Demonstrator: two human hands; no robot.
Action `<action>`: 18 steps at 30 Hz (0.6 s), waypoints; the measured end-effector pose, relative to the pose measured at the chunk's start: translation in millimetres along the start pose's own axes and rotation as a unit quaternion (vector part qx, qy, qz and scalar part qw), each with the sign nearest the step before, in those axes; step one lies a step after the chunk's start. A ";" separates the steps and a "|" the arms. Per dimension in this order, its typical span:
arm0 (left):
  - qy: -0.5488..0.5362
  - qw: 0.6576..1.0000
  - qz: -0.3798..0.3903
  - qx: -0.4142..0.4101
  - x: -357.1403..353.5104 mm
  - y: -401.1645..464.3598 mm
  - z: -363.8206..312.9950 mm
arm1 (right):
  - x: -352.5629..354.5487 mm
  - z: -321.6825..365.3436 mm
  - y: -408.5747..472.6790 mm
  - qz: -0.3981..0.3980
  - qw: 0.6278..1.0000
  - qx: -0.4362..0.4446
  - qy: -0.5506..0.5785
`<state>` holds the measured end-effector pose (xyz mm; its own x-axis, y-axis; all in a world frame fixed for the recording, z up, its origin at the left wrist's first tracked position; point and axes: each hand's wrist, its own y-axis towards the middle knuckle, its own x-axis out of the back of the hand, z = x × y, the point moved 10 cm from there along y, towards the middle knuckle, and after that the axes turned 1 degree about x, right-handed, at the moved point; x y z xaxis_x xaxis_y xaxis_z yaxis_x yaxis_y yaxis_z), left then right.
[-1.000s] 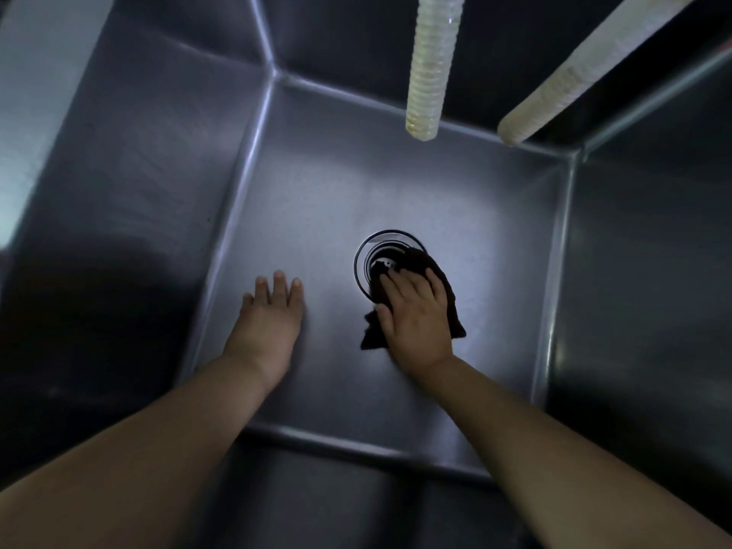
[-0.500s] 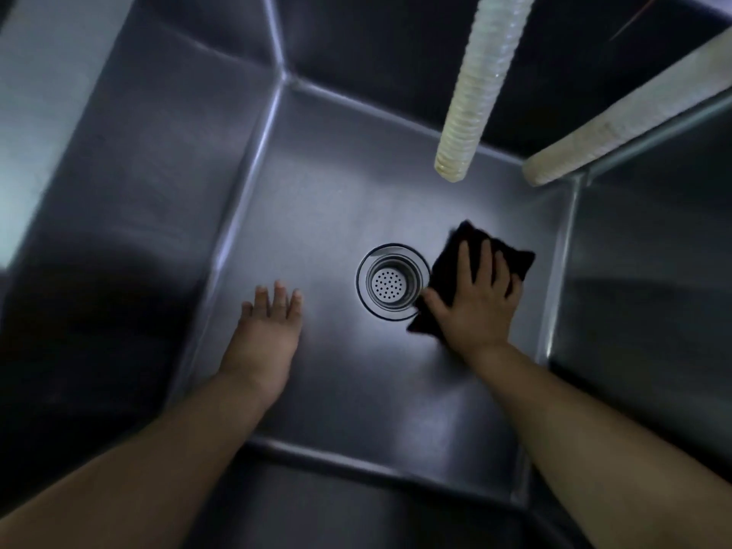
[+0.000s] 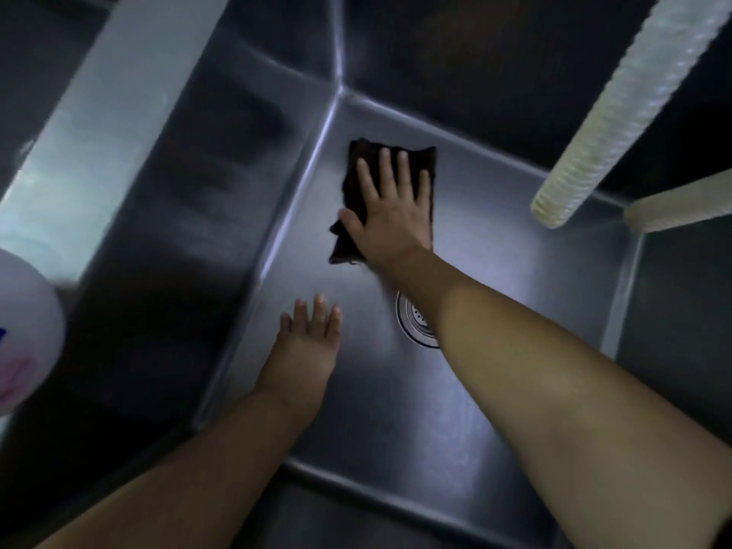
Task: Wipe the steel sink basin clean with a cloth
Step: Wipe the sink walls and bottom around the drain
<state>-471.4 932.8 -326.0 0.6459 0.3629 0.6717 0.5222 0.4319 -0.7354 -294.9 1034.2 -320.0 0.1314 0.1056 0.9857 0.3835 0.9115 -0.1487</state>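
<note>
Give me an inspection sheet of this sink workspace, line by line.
Surface: steel basin, floor bare, no debris visible; dim light.
Job's things: dark cloth flat on the floor near the far left corner; drain partly hidden by the right forearm.
Clutter: white container at the left edge, blurred.
Grippers: right hand pressed flat on the cloth, fingers spread; left hand flat on the floor, empty.
Cables: nothing seen; two ribbed hoses hang above the basin.
Surroundings: steel rim at left.
</note>
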 end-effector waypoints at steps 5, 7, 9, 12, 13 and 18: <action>-0.003 1.000 -0.010 0.002 -2.2 0.7 1.0 | -3.8 66.3 23.4 0.009 0.997 0.071 0.029; -0.001 1.000 -0.011 0.002 -2.0 -0.4 1.5 | -0.8 60.7 35.3 0.004 0.996 0.081 0.023; 0.002 1.000 -0.011 0.002 -1.5 -1.0 1.7 | 4.0 46.6 48.6 0.000 0.995 0.095 0.017; 0.008 1.000 -0.011 0.000 -0.8 -1.2 2.2 | 9.8 18.6 59.1 -0.010 0.996 0.094 0.000; 0.010 1.000 -0.008 -0.002 -0.4 -1.5 2.2 | 10.4 7.8 57.4 -0.013 0.996 0.088 -0.005; 0.000 1.000 0.000 0.003 2.3 -3.9 2.3 | 9.1 -73.0 27.0 -0.015 0.999 0.039 -0.003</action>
<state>-473.3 933.8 -321.3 0.6458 0.3625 0.6719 0.5189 0.4371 -0.7346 -216.6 1030.7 -320.8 0.1151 0.0801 0.9901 0.3147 0.9425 -0.1128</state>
